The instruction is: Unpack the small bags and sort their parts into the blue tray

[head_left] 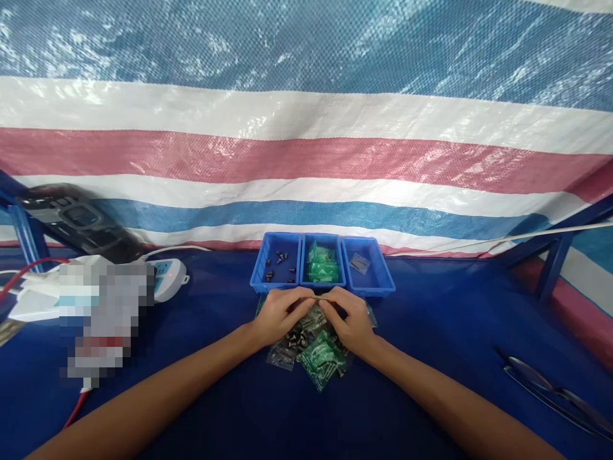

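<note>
My left hand (281,314) and my right hand (353,321) meet just in front of the blue bins. Thumbs and forefingers of both pinch a thin brownish piece (320,297), seen nearly edge-on; its kind is not clear. Beneath the hands lies a pile of small bags and loose screws (299,338), partly hidden by my fingers. A green-tinted plastic bag of screws (324,359) lies at the front of the pile, beside a clear plastic bag (282,354).
The left blue bin (258,276) holds several dark screws, the middle bin (322,285) green bags, and the right bin (378,268) a clear bag. A power strip (170,278) and cables lie left. Glasses (550,390) rest at right. A striped tarp (306,160) hangs behind.
</note>
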### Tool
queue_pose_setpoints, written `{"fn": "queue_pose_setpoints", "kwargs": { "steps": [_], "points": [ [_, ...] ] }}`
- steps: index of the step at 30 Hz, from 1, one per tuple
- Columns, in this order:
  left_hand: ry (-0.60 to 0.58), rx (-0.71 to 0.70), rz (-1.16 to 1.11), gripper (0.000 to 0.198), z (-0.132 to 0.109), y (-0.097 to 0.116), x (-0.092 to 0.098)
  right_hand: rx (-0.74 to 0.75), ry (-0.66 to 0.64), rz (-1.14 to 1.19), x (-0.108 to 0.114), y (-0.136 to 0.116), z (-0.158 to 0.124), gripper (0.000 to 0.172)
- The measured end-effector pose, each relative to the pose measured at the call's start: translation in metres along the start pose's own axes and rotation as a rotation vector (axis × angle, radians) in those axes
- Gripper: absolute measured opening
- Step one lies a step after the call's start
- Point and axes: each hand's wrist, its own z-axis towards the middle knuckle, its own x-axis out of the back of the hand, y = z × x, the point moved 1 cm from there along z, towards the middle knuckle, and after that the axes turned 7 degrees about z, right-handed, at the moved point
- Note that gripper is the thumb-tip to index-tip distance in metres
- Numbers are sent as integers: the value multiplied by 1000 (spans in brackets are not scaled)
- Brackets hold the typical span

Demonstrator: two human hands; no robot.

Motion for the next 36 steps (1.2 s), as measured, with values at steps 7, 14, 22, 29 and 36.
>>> {"fn": "queue_pose_setpoints", "kwargs": {
  "steps": [7,14,22,29,36],
  "points": [
    [-13,8,-3,15,2,1,1,-2,-5,-10,0,0,1,18],
    [9,35,-8,14,1,-2,1,-32,-8,-17,0,2,1,17],
    [44,26,-10,11,2,-1,2,-31,2,-9,0,1,2,18],
    [61,34,6,15,1,-2,-1,-30,19,-53,3,0,1,20],
    [75,36,18,15,-3,-2,-2,-26,67,-44,3,-1,-3,16]
  ]
}}
